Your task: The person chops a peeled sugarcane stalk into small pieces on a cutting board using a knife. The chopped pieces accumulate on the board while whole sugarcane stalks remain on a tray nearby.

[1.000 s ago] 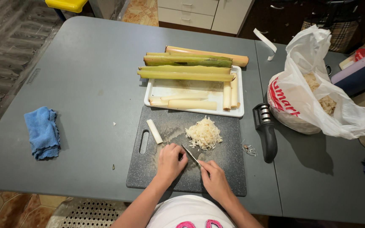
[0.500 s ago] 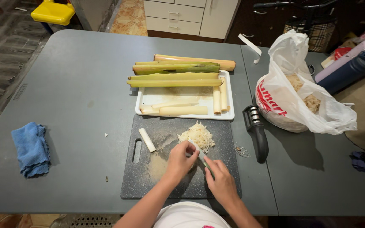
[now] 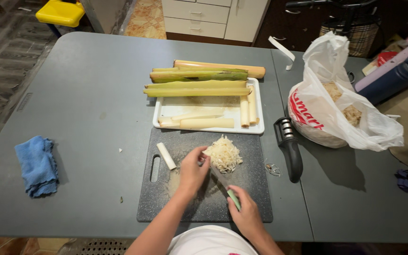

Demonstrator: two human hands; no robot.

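The work in hand is the fine chopping of pale stalk core on the dark speckled plastic cutting board (image 3: 256, 189), which lies on the grey desk (image 3: 86, 108) just in front of the person. The left hand (image 3: 193, 171) rests on the board with its fingers curled down, pressed against something small at the near edge of the heap of pale shredded stalk (image 3: 223, 153); what exactly lies beneath the fingertips is hidden. The right hand (image 3: 247, 215) is wrapped tight around the light green handle of a kitchen knife (image 3: 226, 186), whose blade slants up towards the left hand's fingers and the heap.

A short white peeled stalk piece (image 3: 166, 156) lies on the board to the left, apart from both hands. Behind the board, touching its far edge, stands a white rectangular tray (image 3: 166, 107) holding several more peeled cream-coloured lengths (image 3: 206, 123), with long green and yellow unpeeled stalks (image 3: 197, 87) laid across its far side. A black knife sharpener (image 3: 290, 148) lies right of the board, a white plastic bag (image 3: 341, 104) further right, and a crumpled blue cloth (image 3: 36, 165) well off to the left.

By my judgement the cutting is midway. The blade stands very close to the left fingertips, so the next stroke calls for tucked fingers and a short, controlled downward cut.
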